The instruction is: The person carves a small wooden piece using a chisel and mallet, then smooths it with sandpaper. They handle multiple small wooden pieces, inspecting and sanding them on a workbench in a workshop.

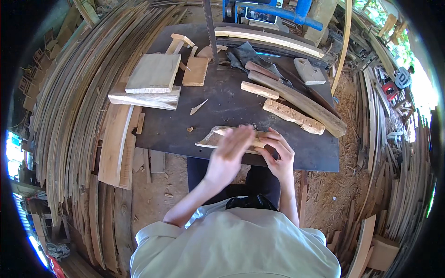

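Observation:
A short wooden piece [207,140] with a pale, curved edge lies near the front edge of the dark table [181,134]. My right hand [279,152] grips its right end between thumb and fingers. Over the middle of the piece is my left hand [234,146], slightly smeared by motion, its fingers stretched out flat across the wood. The left hand hides part of the piece, so its full shape does not show. Ahead of my hands, an upright saw blade [210,28] runs down to the table.
Wooden blocks [153,73] are stacked at the table's left. Rough offcuts [294,116] and a long wooden strip [301,99] lie at the right, beside dark cloth [250,56]. Blue machinery [282,13] stands at the back. Long boards [79,97] are piled on the left.

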`<action>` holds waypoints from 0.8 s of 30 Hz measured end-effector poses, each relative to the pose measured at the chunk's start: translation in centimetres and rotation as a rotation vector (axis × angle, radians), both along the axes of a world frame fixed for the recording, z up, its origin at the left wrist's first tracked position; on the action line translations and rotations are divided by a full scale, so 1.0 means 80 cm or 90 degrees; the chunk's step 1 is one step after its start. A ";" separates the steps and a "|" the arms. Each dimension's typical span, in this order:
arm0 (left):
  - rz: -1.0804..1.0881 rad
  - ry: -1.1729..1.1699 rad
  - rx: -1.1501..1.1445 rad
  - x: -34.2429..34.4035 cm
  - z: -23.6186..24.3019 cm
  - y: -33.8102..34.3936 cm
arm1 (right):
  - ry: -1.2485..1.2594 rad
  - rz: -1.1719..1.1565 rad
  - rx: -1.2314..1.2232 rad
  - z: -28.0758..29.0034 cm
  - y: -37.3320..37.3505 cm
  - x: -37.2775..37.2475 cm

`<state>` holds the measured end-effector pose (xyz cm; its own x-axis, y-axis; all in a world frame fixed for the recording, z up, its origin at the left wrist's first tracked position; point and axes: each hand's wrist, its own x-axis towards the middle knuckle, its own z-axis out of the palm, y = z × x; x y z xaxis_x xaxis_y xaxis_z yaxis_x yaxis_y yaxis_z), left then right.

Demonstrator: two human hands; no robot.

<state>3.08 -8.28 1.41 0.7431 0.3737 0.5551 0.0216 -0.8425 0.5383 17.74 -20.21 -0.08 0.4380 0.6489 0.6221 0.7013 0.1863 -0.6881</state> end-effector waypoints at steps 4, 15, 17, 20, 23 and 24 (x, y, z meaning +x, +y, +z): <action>-0.043 0.014 0.024 0.008 0.006 0.005 | -0.024 -0.008 0.002 0.004 -0.001 0.001; -0.068 0.019 0.105 0.008 0.013 0.015 | -0.034 -0.028 -0.001 -0.002 -0.002 0.003; 0.010 0.036 0.127 -0.001 0.008 0.037 | -0.024 -0.039 -0.006 -0.002 -0.003 0.001; 0.027 0.020 0.130 0.003 0.004 0.014 | -0.014 -0.042 -0.002 0.002 0.000 -0.003; -0.036 0.018 0.126 0.015 0.010 -0.010 | -0.030 -0.031 0.008 0.001 -0.002 0.001; -0.057 0.030 0.128 0.014 0.012 -0.001 | -0.030 -0.034 0.007 0.002 -0.002 0.001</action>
